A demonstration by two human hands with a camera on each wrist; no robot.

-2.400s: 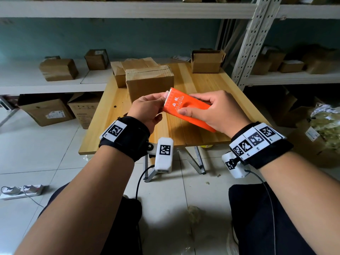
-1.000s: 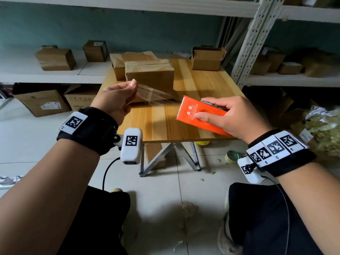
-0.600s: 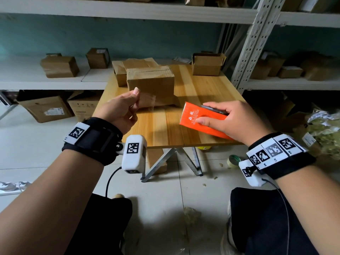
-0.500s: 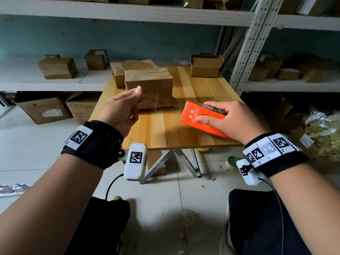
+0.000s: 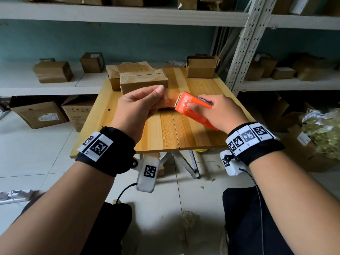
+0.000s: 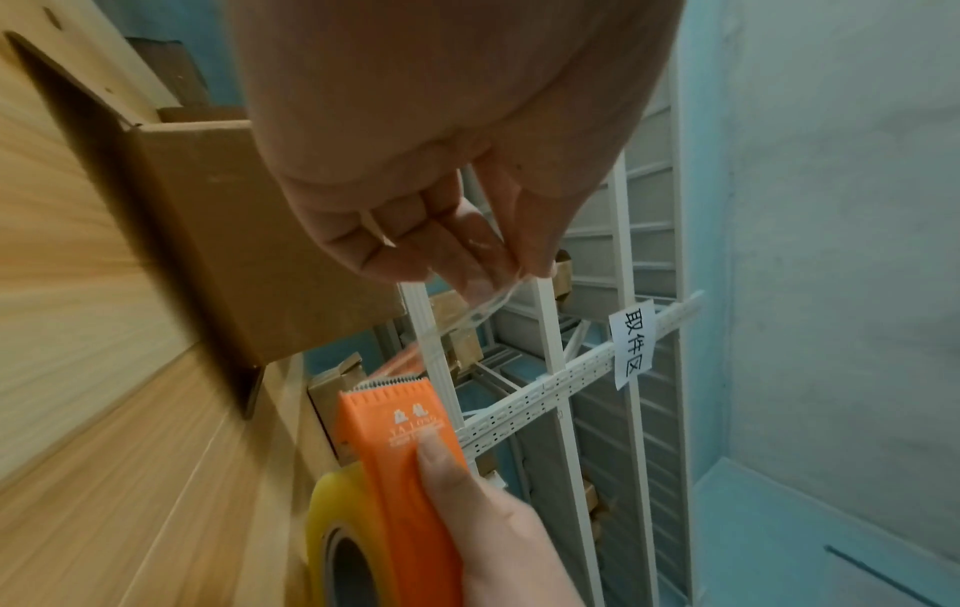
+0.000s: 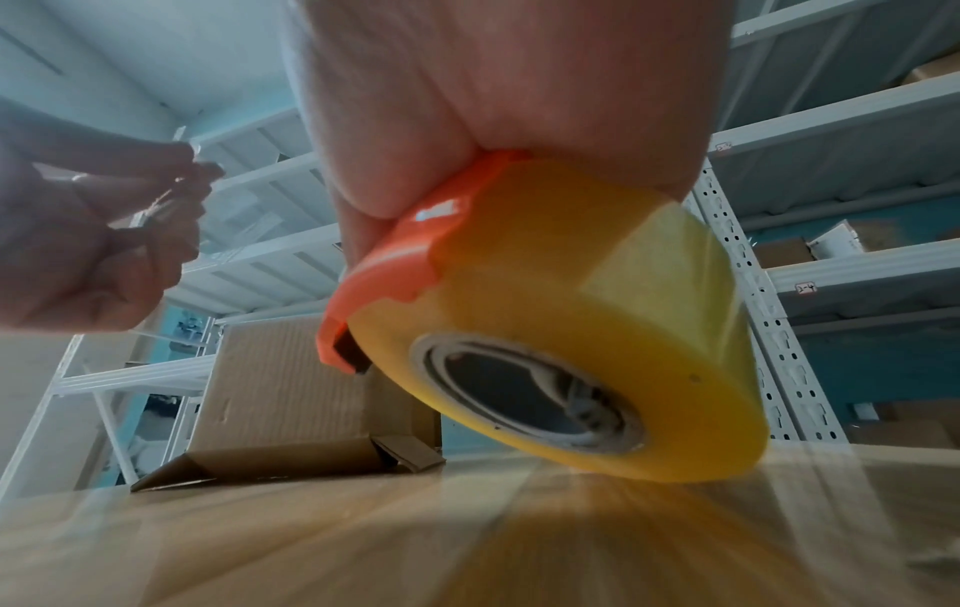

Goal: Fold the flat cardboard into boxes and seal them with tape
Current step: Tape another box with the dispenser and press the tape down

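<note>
Your right hand (image 5: 221, 112) grips the orange tape dispenser (image 5: 191, 107), thumb on its top face, fingers wrapped over the far side; the yellow tape roll (image 7: 587, 324) sits under it, just above the counter (image 5: 165, 133), tilted, not touching per right wrist view. Your left hand (image 5: 138, 107) pinches the free end of the clear tape strip (image 6: 480, 306) btwn thumb and fingers, other fingers curled in.

Vs 0.5 s ago: hands are now close together. The L hand has come in toward the dispenser's serrated edge, and the strip btwn them is short; 1.0 s ago it was stretched long across the front of the box. The dispenser has shifted slightly left and fwd, toothed blade pointing at the L thumb. Whether the strip is cut or still attached at the blade: cannot tell, that area is blurred.

Cardboard box (image 5: 143, 82) sits on the counter just behind your L hand, same spot as before, one bottom flap splayed out on the wood in the R wrist view. A second box (image 5: 113, 78) stands behind it to the left, and an open box (image 5: 201, 68) at the far R corner. Neither has moved. More cartons sit on the shelves (image 5: 53, 70) behind.
</note>
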